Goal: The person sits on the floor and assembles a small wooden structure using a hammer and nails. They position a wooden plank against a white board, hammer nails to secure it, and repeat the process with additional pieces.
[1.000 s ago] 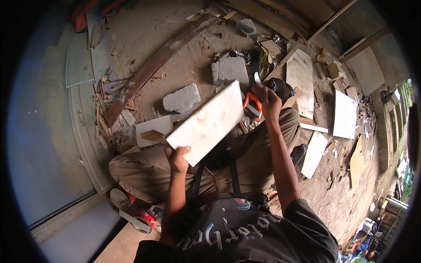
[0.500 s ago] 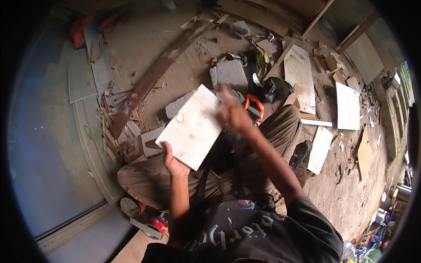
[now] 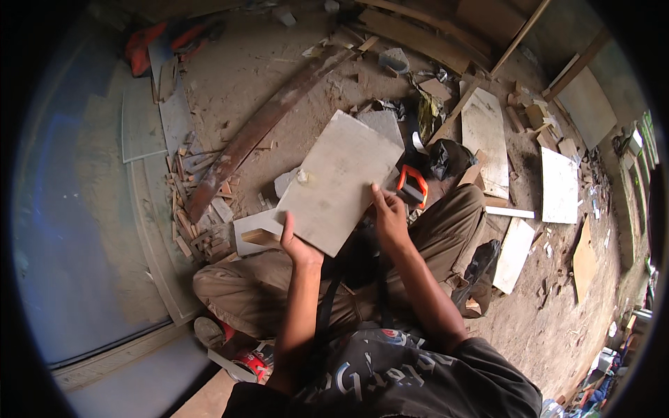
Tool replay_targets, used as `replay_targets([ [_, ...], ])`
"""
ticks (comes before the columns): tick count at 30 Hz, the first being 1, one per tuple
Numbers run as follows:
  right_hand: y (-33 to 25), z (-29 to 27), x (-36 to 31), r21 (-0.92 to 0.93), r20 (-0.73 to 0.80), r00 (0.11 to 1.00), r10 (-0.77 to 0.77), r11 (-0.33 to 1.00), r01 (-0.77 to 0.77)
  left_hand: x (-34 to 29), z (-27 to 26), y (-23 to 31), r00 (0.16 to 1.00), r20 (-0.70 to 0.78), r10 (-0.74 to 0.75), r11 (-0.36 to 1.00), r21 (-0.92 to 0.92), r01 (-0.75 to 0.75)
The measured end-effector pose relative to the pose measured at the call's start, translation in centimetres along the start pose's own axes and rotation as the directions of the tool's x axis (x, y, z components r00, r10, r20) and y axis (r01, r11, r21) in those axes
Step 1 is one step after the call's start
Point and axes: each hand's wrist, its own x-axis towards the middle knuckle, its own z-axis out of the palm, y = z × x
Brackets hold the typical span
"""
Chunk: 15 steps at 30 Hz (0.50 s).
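Note:
I sit cross-legged on a dirt floor and hold a large pale rectangular tile (image 3: pixel 341 182) up in front of me. My left hand (image 3: pixel 298 245) grips its near left corner from below. My right hand (image 3: pixel 390 217) clasps its right edge, thumb on the face. The tile is tilted, with its far corner pointing away from me. A small pale lump (image 3: pixel 302 177) sits on its left edge. An orange-handled tool (image 3: pixel 412 186) lies on the ground just beyond my right hand.
Tile pieces (image 3: pixel 251 232) and wood offcuts (image 3: pixel 195 223) lie under the tile to the left. A long brown plank (image 3: pixel 265 125) runs diagonally behind. Pale tiles (image 3: pixel 559 185) and boards (image 3: pixel 483 136) lie to the right. A black bag (image 3: pixel 449 157) sits nearby.
My right hand came off the orange tool and took the tile's right edge. The tile turned from lying across me to standing more lengthwise, closer in.

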Motion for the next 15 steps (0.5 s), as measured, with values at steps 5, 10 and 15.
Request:
replay_targets([
  [5,1.4,-1.8,0.9,-0.078,-0.065,0.989,-0.136,0.988,0.131,-0.7,0.8,-1.2,0.807,0.356,0.470,0.176,0.858,-0.482],
  [10,0.6,-1.3,-0.2,-0.070,0.028,0.991,-0.130,0.989,0.132,-2.4,5.2,-2.9,0.540,0.802,-0.256,-0.204,0.501,-0.841],
  [15,-2.5,-3.1,-2.0,-0.296,0.143,0.986,-0.091,0.946,0.130,7.8,-0.5,1.4,0.564,0.819,0.105,-0.714,0.456,-0.530],
])
